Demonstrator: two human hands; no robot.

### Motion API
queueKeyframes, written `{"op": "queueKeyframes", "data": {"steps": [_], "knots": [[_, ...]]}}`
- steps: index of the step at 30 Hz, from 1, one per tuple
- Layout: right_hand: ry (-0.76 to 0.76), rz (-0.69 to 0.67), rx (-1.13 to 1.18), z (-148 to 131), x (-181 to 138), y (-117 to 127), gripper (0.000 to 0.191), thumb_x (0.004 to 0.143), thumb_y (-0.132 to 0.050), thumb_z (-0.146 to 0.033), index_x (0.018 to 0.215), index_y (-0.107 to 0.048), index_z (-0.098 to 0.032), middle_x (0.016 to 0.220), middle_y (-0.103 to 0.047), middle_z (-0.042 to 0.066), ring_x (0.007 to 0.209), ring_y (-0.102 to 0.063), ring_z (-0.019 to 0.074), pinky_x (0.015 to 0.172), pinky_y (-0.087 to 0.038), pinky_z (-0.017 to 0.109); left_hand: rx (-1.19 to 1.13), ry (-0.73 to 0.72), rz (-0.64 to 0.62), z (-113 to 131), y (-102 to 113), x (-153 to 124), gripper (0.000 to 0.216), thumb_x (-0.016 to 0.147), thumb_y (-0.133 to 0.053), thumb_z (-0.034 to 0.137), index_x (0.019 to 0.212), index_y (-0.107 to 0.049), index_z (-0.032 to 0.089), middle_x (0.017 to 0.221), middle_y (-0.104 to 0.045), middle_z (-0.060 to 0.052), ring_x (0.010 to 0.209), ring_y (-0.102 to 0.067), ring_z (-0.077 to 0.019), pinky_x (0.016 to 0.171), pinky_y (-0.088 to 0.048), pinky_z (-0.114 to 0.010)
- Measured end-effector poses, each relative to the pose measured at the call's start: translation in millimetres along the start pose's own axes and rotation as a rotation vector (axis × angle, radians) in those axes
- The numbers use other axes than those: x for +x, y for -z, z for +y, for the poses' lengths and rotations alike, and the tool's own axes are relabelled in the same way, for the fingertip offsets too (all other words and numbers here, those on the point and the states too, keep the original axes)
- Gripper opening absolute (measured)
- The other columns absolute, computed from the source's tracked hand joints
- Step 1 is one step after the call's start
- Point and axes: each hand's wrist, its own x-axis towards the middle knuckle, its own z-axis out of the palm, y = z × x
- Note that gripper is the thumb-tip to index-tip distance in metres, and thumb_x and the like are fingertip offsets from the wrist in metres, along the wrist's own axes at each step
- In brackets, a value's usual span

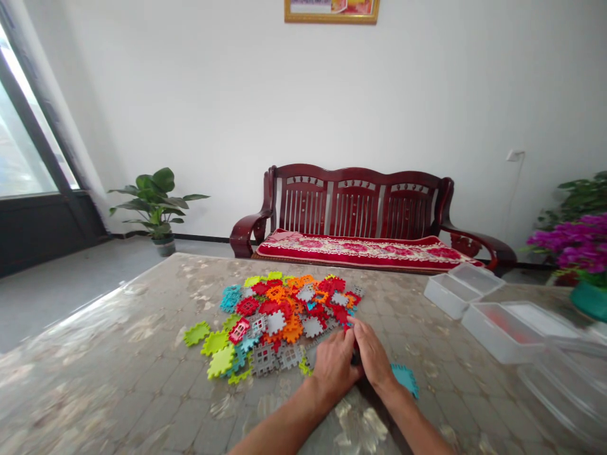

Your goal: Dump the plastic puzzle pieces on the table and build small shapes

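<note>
My left hand [334, 357] and my right hand [372, 355] meet at the front right edge of a heap of plastic interlocking tiles [284, 309]. Both are closed, fingers pressed together and thumbs close. A bit of red shows at the fingertips and something dark between the palms; the hands hide what they hold. Nearest to them in the heap are a grey tile [313, 327] and a red tile [340, 314]. A teal tile [404, 380] lies apart, just right of my right wrist. Green tiles [222, 361] sit at the heap's left.
Clear plastic boxes [502, 335] stand on the right of the patterned tabletop [142, 379], one with something red inside. Purple flowers [576, 243] in a green pot are at the far right. Beyond the table is a wooden bench [360, 208]; a potted plant [161, 202] stands left.
</note>
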Motion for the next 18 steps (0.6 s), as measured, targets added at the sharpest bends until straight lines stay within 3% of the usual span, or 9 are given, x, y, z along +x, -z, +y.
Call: {"op": "queueKeyframes", "data": {"steps": [5, 8, 11, 14, 18], "knots": [[-0.013, -0.025, 0.169, -7.9, 1.7, -5.3, 0.066, 0.092, -0.028, -0.067, 0.129, -0.059, -0.022, 0.138, -0.056, 0.009, 0.133, -0.046, 0.0217, 0.117, -0.031, 0.04, -0.007, 0.016, -0.038, -6.8, 12.6, -3.0, 0.044, 0.078, -0.058, 0.023, 0.122, -0.051, 0.026, 0.117, -0.062, -0.003, 0.103, -0.063, -0.0216, 0.084, -0.052, -0.03], [-0.05, -0.028, 0.278, -9.7, 1.8, -8.2, 0.07, 0.091, -0.029, -0.071, 0.135, -0.054, -0.024, 0.146, -0.05, 0.008, 0.138, -0.04, 0.022, 0.118, -0.027, 0.042, -0.04, -0.034, -0.033, -10.4, 14.8, -5.9, 0.065, 0.079, -0.058, 0.02, 0.14, -0.037, 0.031, 0.13, -0.054, -0.004, 0.109, -0.062, -0.0229, 0.087, -0.053, -0.032], [-0.097, -0.073, 0.376, -9.4, -1.5, -11.1, 0.072, 0.089, -0.031, -0.073, 0.14, -0.049, -0.026, 0.151, -0.044, 0.006, 0.141, -0.036, 0.0225, 0.119, -0.025, 0.043, -0.055, -0.081, -0.024, -11.9, 17.4, -7.6, 0.077, 0.078, -0.058, 0.014, 0.146, -0.029, 0.035, 0.143, -0.045, -0.005, 0.118, -0.058, -0.0238, 0.092, -0.053, -0.033], [-0.145, -0.101, 0.443, -11.1, -5.4, -12.5, 0.072, 0.09, -0.028, -0.072, 0.144, -0.045, -0.027, 0.153, -0.041, 0.005, 0.143, -0.033, 0.0222, 0.12, -0.023, 0.044, -0.049, -0.123, -0.011, -12.3, 21.8, -8.6, 0.076, 0.077, -0.059, 0.012, 0.144, -0.033, 0.035, 0.146, -0.042, -0.004, 0.12, -0.057, -0.024, 0.094, -0.052, -0.034], [-0.172, -0.072, 0.53, -19.2, -3.0, -10.5, 0.074, 0.091, -0.02, -0.073, 0.148, -0.039, -0.029, 0.147, -0.049, 0.005, 0.139, -0.041, 0.0227, 0.115, -0.032, 0.044, -0.014, -0.114, 0.03, -16.9, 28.9, -8.7, 0.046, 0.081, -0.056, 0.013, 0.124, -0.055, 0.03, 0.139, -0.051, -0.004, 0.109, -0.063, -0.0208, 0.085, -0.054, -0.029]]}}
